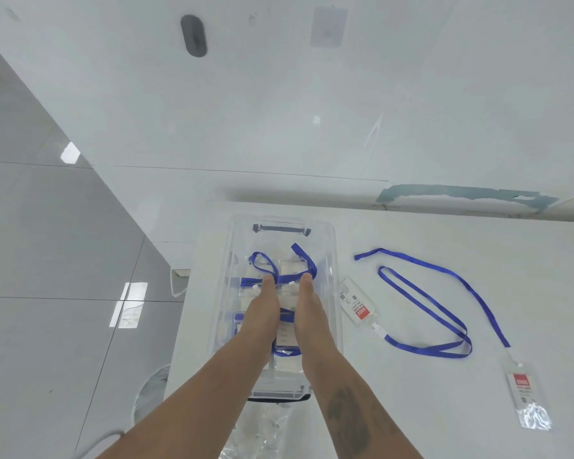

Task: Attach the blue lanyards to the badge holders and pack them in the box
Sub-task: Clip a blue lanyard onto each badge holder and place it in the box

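Note:
A clear plastic box [328, 246] stands on the white table with several badge holders and blue lanyards [307, 263] inside it. Both hands reach into the box side by side. My left hand [262, 309] and my right hand [307, 309] lie with straight fingers pressing down on the lanyards and holders. To the right of the box, a badge holder [357, 304] lies on the table, clipped to a blue lanyard [424, 303]. A second badge holder [527, 394] with its own blue lanyard [471, 286] lies near the right edge.
The box has dark handles at its far end [280, 228] and near end [279, 396]. A crumpled clear plastic bag [262, 432] lies in front of the box. The table's left edge [179, 326] drops to a grey tiled floor. A white wall stands behind.

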The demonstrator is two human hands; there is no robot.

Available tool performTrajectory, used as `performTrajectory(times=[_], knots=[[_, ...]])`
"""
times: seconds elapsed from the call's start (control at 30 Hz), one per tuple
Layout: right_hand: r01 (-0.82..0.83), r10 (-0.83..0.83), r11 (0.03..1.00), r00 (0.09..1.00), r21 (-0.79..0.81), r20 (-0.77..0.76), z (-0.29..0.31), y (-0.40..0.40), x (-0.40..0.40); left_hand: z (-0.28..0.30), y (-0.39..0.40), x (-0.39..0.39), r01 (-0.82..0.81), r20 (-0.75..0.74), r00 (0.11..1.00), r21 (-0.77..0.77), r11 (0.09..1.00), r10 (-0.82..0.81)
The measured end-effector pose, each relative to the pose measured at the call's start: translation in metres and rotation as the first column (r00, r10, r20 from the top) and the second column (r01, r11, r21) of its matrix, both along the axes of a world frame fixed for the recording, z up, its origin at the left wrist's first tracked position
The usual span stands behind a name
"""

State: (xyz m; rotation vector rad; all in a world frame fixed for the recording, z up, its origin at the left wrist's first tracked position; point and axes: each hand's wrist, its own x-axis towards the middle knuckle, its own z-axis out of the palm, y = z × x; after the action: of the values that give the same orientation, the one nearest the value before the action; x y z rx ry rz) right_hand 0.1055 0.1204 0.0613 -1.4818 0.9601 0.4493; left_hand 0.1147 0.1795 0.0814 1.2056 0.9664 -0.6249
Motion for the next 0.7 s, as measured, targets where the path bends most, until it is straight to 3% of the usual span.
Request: performTrajectory(times=[0.17, 0.53, 0.7], knots=[[-0.069, 0.069, 0.997, 0.998, -0.031, -0.009, -0.023, -0.001, 0.005, 0.014, 0.002, -0.002, -0.044, 0.008, 0.999, -0.016, 0.999, 0.045], [-0.062, 0.062, 0.998, 0.998, -0.029, -0.011, 0.033, -0.003, -0.002, 0.009, 0.005, -0.002, 0.036, -0.007, 0.999, 0.013, 0.999, -0.036], [-0.032, 0.031, 0.998, 0.999, 0.049, 0.028, 0.072, -0.009, -0.019, 0.014, 0.001, -0.007, 0.122, -0.009, 0.992, -0.012, 0.992, -0.122]])
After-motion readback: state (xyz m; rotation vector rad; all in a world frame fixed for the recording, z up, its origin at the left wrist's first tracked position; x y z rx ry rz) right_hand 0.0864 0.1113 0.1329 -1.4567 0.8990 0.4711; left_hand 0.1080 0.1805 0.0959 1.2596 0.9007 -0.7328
